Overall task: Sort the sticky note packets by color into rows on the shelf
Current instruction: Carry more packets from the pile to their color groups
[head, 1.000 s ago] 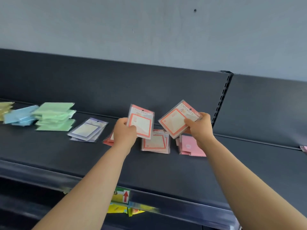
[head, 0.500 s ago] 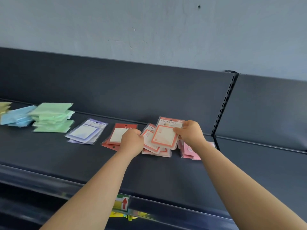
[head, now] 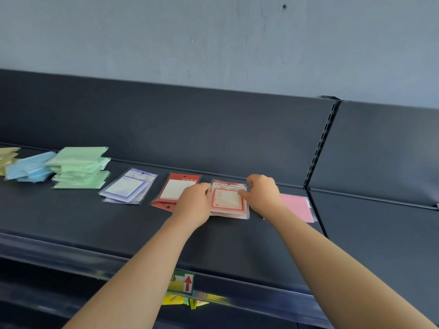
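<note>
- Shelf (head: pixel 95 222): dark, flat, with sticky note packets laid in a row along it.
- Orange-bordered packets (head: pixel 228 201): a small flat stack at mid-shelf, top packet face up and roughly squared to those beneath.
- Left hand (head: pixel 193 205): at the stack's 9 o'clock, fingers curled round its left edge and clamped on it. It partly covers the red packets (head: pixel 174 187).
- Right hand (head: pixel 262 194): at the stack's 3 o'clock, thumb on the top packet's face, fingers curled over the far right corner, clamped on the stack.
- Pink packets (head: pixel 298 207): at 3 o'clock of the stack, partly behind the right forearm.
- On toward 9 o'clock past the red: purple packets (head: pixel 128 186), a tall green stack (head: pixel 80 167), a blue stack (head: pixel 28 167), then a yellow stack (head: pixel 8 159) at the frame edge.
- Price label (head: pixel 183 282): a red arrow on it, on the shelf's front rail at 6 o'clock.
</note>
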A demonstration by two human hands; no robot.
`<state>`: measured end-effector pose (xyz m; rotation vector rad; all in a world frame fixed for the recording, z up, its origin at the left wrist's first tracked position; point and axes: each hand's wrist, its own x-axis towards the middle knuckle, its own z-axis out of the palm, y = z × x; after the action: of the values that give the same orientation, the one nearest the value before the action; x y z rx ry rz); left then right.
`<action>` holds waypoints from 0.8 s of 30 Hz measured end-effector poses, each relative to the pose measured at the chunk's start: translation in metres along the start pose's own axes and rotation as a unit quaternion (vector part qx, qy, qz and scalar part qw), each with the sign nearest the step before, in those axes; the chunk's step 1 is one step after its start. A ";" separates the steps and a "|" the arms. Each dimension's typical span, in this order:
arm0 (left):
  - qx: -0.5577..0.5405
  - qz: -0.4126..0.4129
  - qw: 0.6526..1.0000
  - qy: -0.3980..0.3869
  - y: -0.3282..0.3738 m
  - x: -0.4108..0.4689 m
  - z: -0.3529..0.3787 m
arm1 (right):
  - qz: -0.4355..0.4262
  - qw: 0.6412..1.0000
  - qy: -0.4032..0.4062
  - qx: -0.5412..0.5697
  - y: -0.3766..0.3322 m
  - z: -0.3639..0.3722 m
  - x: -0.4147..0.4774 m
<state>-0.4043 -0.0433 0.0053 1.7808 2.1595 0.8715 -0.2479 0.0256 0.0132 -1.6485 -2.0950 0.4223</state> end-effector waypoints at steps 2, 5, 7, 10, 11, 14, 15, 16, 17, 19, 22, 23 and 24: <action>0.014 0.020 0.999 0.028 0.003 -0.002 0.000 | -0.030 0.999 0.021 -0.021 0.004 -0.006 -0.011; 0.030 0.054 0.996 0.059 0.015 -0.004 0.002 | -0.043 0.996 0.056 -0.045 0.016 -0.017 -0.028; 0.051 0.091 0.992 0.074 0.027 -0.006 0.007 | -0.046 0.993 0.083 -0.063 0.031 -0.021 -0.039; 0.068 0.151 0.983 0.084 0.050 -0.011 0.022 | -0.039 0.989 0.107 -0.091 0.058 -0.029 -0.055; 0.064 0.165 0.981 0.083 0.059 -0.014 0.028 | -0.032 0.989 0.112 -0.095 0.068 -0.033 -0.061; 0.060 0.206 0.974 0.069 0.089 -0.025 0.050 | -0.006 0.986 0.122 -0.109 0.099 -0.047 -0.080; 0.065 0.221 0.971 0.063 0.099 -0.028 0.057 | 0.002 0.985 0.126 -0.114 0.110 -0.053 -0.085; 0.067 0.235 0.968 0.057 0.109 -0.031 0.065 | 0.010 0.984 0.130 -0.121 0.122 -0.059 -0.089; 0.065 0.247 0.965 0.051 0.120 -0.033 0.072 | 0.019 0.982 0.135 -0.129 0.134 -0.066 -0.093; 0.057 0.261 0.963 0.033 0.142 -0.037 0.087 | 0.033 0.978 0.147 -0.144 0.159 -0.081 -0.101; 0.050 0.269 0.962 0.006 0.179 -0.041 0.114 | 0.058 0.972 0.154 -0.165 0.200 -0.105 -0.108; 0.048 0.271 0.961 0.000 0.192 -0.041 0.124 | 0.065 0.971 0.155 -0.172 0.215 -0.113 -0.110; 0.047 0.273 0.961 -0.006 0.204 -0.042 0.134 | 0.073 0.969 0.154 -0.176 0.230 -0.121 -0.111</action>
<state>-0.1569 -0.0227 0.0031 2.4775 1.7395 0.8652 0.0277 -0.0301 -0.0129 -1.9285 -1.8981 -0.1713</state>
